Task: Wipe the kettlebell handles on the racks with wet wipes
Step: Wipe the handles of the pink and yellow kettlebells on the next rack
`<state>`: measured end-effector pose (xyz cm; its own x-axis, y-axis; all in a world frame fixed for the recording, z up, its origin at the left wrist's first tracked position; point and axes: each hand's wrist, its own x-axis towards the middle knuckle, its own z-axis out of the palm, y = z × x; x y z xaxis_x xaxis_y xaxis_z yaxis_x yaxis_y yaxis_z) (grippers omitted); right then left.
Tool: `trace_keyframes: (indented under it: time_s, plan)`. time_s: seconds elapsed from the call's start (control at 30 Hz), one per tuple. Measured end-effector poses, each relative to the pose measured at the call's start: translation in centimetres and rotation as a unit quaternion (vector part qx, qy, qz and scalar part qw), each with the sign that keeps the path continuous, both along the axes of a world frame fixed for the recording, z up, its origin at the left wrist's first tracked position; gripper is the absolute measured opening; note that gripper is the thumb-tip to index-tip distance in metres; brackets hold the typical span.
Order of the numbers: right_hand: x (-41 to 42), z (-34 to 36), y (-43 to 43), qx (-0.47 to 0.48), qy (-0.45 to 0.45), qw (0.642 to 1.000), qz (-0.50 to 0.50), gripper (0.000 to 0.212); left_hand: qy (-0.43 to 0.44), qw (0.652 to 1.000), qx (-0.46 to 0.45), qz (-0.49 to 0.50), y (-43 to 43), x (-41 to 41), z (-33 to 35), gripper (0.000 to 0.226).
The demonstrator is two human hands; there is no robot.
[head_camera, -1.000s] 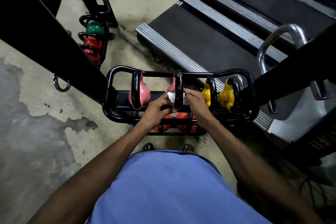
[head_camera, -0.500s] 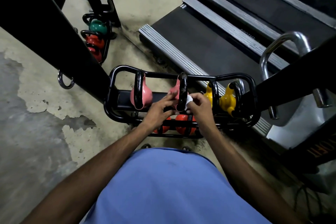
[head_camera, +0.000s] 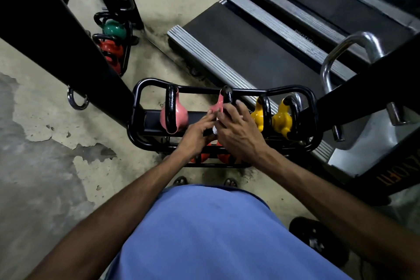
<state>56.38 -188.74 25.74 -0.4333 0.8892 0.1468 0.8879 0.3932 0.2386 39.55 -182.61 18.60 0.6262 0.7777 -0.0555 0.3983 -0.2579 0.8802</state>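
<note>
A low black tubular rack [head_camera: 139, 91] holds a pink kettlebell [head_camera: 180, 118] with a black handle, a second pink kettlebell [head_camera: 217, 107] and two yellow kettlebells [head_camera: 281, 120]. My right hand [head_camera: 238, 129] lies over the second pink kettlebell's black handle [head_camera: 227, 95], fingers curled round it with a white wet wipe [head_camera: 214, 130] under the palm; only a scrap of wipe shows. My left hand [head_camera: 196, 135] reaches in from the left, its fingers fairly straight against that kettlebell's pink body. Red kettlebells [head_camera: 201, 157] sit on the lower tier.
A black slanted machine beam [head_camera: 68, 36] crosses on the left, with a second rack of green and red kettlebells [head_camera: 113, 29] behind it. A treadmill deck [head_camera: 250, 48] lies beyond the rack. Another dark frame with a chrome handle [head_camera: 341, 48] stands at right. The concrete floor is patchy.
My right hand slid from the right side of the handle up over it, covering most of the wipe. My left hand stayed against the pink kettlebell.
</note>
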Motion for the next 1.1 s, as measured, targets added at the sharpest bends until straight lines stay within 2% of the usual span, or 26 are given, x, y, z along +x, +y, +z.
trace_keyframes:
  time_s: [0.07, 0.13, 0.2, 0.27, 0.33, 0.37, 0.43, 0.5, 0.57, 0.67, 0.73, 0.8, 0.87, 0.97, 1.03, 1.1]
  plan:
    - [-0.9, 1.5, 1.4, -0.046, -0.061, 0.997, -0.011, 0.034, -0.005, 1.000, -0.005, 0.001, -0.2, 0.1, -0.3, 0.060]
    - [-1.9, 2.5, 2.1, -0.094, -0.132, 0.987, -0.005, 0.041, -0.058, 0.993, -0.094, 0.048, -0.6, 0.3, 0.2, 0.056]
    - [-2.3, 3.0, 2.1, -0.111, -0.181, 0.977, 0.021, 0.043, -0.074, 0.979, -0.155, 0.108, -0.8, 0.3, 0.7, 0.042]
    - [-2.0, 3.0, 1.9, -0.102, -0.195, 0.973, 0.065, 0.045, -0.119, 0.959, -0.231, 0.117, -0.8, 0.4, 1.0, 0.037]
    - [-1.7, 3.4, 1.4, -0.107, -0.182, 0.973, 0.097, 0.043, -0.125, 0.952, -0.257, 0.114, -0.6, 0.7, 1.0, 0.046]
    - [-1.5, 3.5, 1.1, -0.106, -0.169, 0.975, 0.103, 0.039, -0.123, 0.964, -0.223, 0.079, -0.5, 0.7, 0.9, 0.054]
    - [-1.1, 3.5, 0.5, -0.083, -0.135, 0.981, 0.113, 0.027, -0.052, 0.993, -0.102, 0.013, -0.4, 0.7, 0.2, 0.070]
    - [-0.6, 3.4, -0.2, -0.049, -0.091, 0.987, 0.122, 0.025, -0.013, 1.000, -0.024, -0.007, -0.1, 0.3, 0.3, 0.068]
    - [-0.2, 3.1, -1.1, -0.034, -0.054, 0.990, 0.124, 0.029, -0.008, 1.000, -0.009, -0.004, 0.0, -0.1, 0.4, 0.056]
    - [0.3, 2.6, -2.4, -0.054, -0.017, 0.994, 0.090, 0.028, -0.003, 1.000, -0.017, 0.000, -0.1, -0.1, 0.7, 0.056]
    - [0.6, 2.0, -2.9, -0.063, 0.023, 0.997, 0.033, 0.025, -0.005, 1.000, -0.021, -0.004, -0.2, -0.1, 1.0, 0.056]
    - [0.8, 1.5, -3.5, -0.070, 0.107, 0.990, -0.060, 0.023, -0.005, 0.999, -0.032, -0.002, -0.2, -0.3, 1.2, 0.057]
    - [1.2, 1.7, -4.4, -0.059, 0.270, 0.946, -0.172, 0.015, -0.005, 0.999, -0.024, 0.024, -0.5, -0.4, 1.7, 0.061]
    - [2.5, 3.0, -5.1, -0.044, 0.499, 0.811, -0.301, 0.006, -0.013, 0.996, 0.035, 0.085, -1.6, -0.7, 3.4, 0.056]
    - [3.8, 3.8, -5.0, -0.042, 0.548, 0.763, -0.341, 0.011, -0.027, 0.990, 0.094, 0.098, -2.4, -0.5, 4.9, 0.048]
    - [5.7, 4.3, -4.5, -0.032, 0.560, 0.746, -0.358, 0.011, -0.046, 0.984, 0.147, 0.086, -3.1, 0.4, 6.3, 0.044]
